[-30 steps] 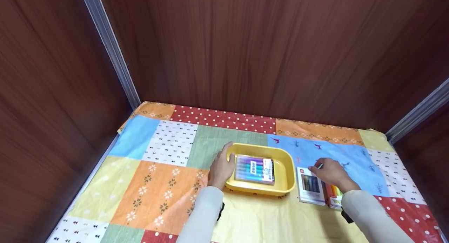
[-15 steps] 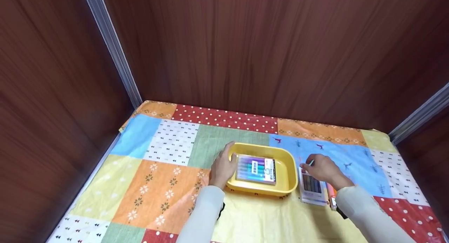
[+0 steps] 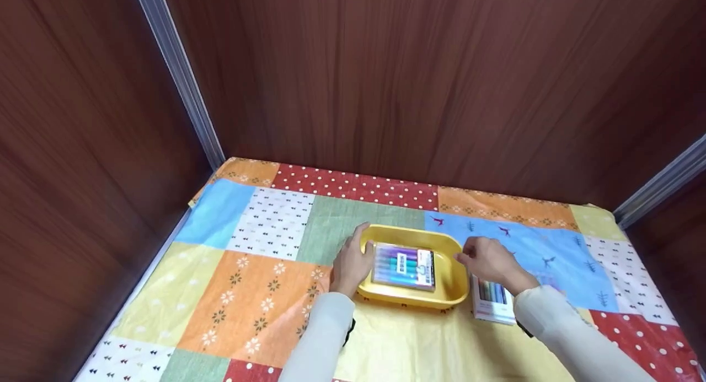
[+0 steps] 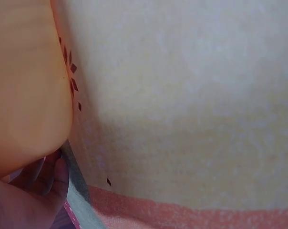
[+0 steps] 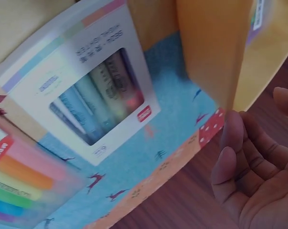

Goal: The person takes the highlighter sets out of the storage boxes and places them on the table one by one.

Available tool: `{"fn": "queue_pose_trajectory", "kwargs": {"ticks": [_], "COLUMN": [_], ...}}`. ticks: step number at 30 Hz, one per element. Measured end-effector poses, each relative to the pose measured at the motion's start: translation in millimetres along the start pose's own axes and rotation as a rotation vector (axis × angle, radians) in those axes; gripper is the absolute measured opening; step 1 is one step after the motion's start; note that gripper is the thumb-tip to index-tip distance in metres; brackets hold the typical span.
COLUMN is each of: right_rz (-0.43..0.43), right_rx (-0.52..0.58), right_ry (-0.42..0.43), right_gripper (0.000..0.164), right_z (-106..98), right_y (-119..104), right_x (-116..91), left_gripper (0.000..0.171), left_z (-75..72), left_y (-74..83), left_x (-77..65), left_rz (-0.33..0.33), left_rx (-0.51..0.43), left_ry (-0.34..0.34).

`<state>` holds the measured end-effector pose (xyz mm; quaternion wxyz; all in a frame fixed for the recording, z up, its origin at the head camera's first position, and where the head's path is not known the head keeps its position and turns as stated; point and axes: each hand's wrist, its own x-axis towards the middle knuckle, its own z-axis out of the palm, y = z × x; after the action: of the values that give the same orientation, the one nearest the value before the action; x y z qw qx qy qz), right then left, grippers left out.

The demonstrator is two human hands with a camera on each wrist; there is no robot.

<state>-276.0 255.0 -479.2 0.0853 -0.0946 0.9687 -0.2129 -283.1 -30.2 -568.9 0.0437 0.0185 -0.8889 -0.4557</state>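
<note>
A yellow plastic basket (image 3: 405, 300) holds a flat clear pack of purple-to-teal pens (image 3: 404, 267). My left hand (image 3: 353, 263) grips its left rim, thumb inside and fingers outside; the left wrist view has those curled fingers (image 4: 60, 176) against the outer wall. At the opposite rim is my right hand (image 3: 491, 261), loosely bent, thumb spread from the fingers, fingertips right by the basket's corner in the right wrist view. Below it lies a white windowed highlighter box (image 3: 492, 311). A clear pack of bright pens (image 5: 25, 186) sits beside that box, mostly hidden by my sleeve in the head view.
A patchwork cloth (image 3: 265, 310) covers the table. Dark wood-grain panels (image 3: 386, 84) stand behind it and at both sides, with metal strips (image 3: 179, 73) at the corners.
My right hand has moved left, from above the highlighter box and bright pen pack to the basket's right rim. The left hand and basket stay in place; the camera view shifts slightly.
</note>
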Motion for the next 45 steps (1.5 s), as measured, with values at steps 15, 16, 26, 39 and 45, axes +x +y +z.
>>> {"fn": "queue_pose_trajectory", "kwargs": {"ticks": [15, 16, 26, 39, 45], "right_rz": [-0.052, -0.057, -0.084, -0.130, -0.109], "right_rx": [-0.031, -0.038, -0.092, -0.170, -0.166], "right_ry": [-0.056, -0.060, -0.128, -0.208, -0.243], "right_gripper": [0.026, 0.026, 0.023, 0.041, 0.039], "right_z": [15, 16, 28, 40, 46], "right_y": [-26, -27, -41, -60, -62], "right_x": [16, 18, 34, 55, 60], "left_gripper": [0.046, 0.046, 0.044, 0.044, 0.044], "left_z": [0.1, 0.2, 2.5, 0.1, 1.7], "left_y": [0.1, -0.5, -2.6, -0.4, -1.4], "left_x": [-0.1, -0.1, 0.4, 2.0, 1.5], "left_rz": [-0.019, -0.018, -0.022, -0.014, -0.021], "left_rx": [-0.020, -0.023, -0.018, -0.015, -0.001], "left_ry": [0.003, 0.006, 0.008, 0.027, 0.021]}}
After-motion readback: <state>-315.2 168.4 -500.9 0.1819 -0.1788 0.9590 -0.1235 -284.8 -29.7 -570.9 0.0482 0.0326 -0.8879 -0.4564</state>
